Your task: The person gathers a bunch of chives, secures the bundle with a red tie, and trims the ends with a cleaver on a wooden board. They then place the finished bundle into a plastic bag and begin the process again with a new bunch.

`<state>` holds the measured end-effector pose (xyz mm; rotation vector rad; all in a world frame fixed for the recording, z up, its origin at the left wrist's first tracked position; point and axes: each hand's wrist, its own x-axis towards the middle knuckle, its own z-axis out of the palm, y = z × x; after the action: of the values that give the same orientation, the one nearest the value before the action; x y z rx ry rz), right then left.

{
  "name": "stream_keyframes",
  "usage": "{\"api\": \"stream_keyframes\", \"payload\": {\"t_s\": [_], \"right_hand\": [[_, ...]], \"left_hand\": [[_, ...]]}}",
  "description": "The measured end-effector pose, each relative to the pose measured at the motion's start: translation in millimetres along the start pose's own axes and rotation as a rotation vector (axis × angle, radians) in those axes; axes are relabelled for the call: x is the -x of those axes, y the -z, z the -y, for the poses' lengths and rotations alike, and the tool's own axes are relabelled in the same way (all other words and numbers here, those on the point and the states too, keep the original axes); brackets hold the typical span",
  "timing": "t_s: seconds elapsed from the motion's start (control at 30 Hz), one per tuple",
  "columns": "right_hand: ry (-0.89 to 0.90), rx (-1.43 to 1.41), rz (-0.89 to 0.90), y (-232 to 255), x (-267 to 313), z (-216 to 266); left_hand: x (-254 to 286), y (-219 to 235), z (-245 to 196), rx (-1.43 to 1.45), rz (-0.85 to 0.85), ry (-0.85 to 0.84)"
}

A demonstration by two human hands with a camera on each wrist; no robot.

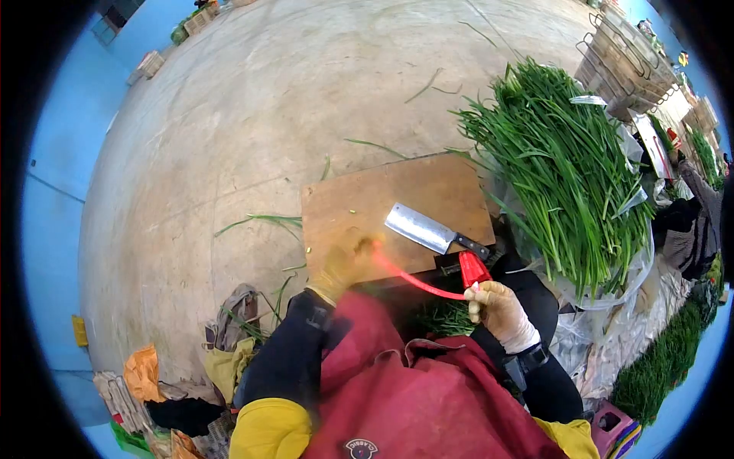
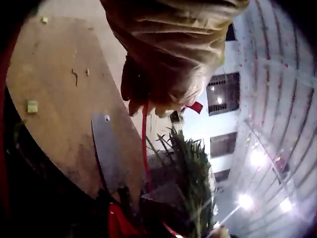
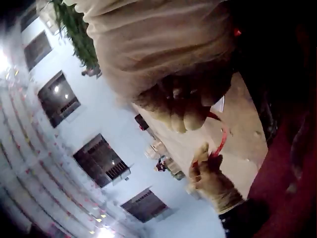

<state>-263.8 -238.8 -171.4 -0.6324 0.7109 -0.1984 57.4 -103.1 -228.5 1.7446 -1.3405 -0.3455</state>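
Note:
A narrow red strip (image 1: 422, 285) runs between the two gloved hands in a shallow sag. My left hand (image 1: 336, 271), blurred in the head view, grips one end over the near left of the wooden board (image 1: 336, 199). In the left wrist view the strip (image 2: 144, 144) hangs from its curled fingers. The other end is pinched between thumb and fingers of my right hand (image 1: 498, 310), near the board's right corner. A cleaver (image 1: 422, 228) lies flat on the board, handle toward the right hand. Just beyond that hand sits a bunch of red strips (image 1: 473, 268).
A large heap of green stalks (image 1: 558, 168) in clear plastic stands right of the board. Loose stalks (image 1: 267, 219) lie on the concrete floor (image 1: 206, 153). Cloths and bags (image 1: 143, 373) are at lower left, a wire-handled crate (image 1: 623, 61) at the far right. More greens (image 1: 661, 359) lie lower right.

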Motion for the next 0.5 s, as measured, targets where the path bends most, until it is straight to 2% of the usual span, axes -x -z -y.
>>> {"api": "stream_keyframes", "payload": {"t_s": [0.1, 0.13, 0.23, 0.27, 0.3, 0.33, 0.4, 0.5], "right_hand": [[-0.061, 0.462, 0.101, -3.6, 7.4, 0.1], [-0.052, 0.64, 0.191, -8.7, 8.6, -1.2], [0.049, 0.849, 0.285, -24.4, 11.4, -12.0], [0.301, 1.141, 0.389, -20.1, 5.5, -16.7], [0.342, 1.197, 0.398, -24.1, 5.2, -14.2], [0.384, 1.253, 0.406, -28.4, 4.7, -11.9], [0.412, 1.244, 0.318, -25.8, 0.4, -14.1], [0.409, 1.251, 0.134, -21.4, -12.5, -17.7]], "left_hand": [[-10.7, -0.7, -14.3, 0.683, -0.312, 0.607], [-14.9, 2.2, -12.1, 0.671, -0.346, 0.608], [-27.2, 7.3, -3.7, 0.645, -0.413, 0.618], [-30.4, 4.9, 1.1, 0.641, -0.415, 0.626], [-33.5, 1.6, 7.3, 0.637, -0.416, 0.633], [-34.5, -0.5, 20.1, 0.661, -0.334, 0.626], [-39.5, 1.1, 39.2, 0.707, -0.165, 0.611], [-52.0, 0.6, 45.6, 0.822, -0.118, 0.563]]}}
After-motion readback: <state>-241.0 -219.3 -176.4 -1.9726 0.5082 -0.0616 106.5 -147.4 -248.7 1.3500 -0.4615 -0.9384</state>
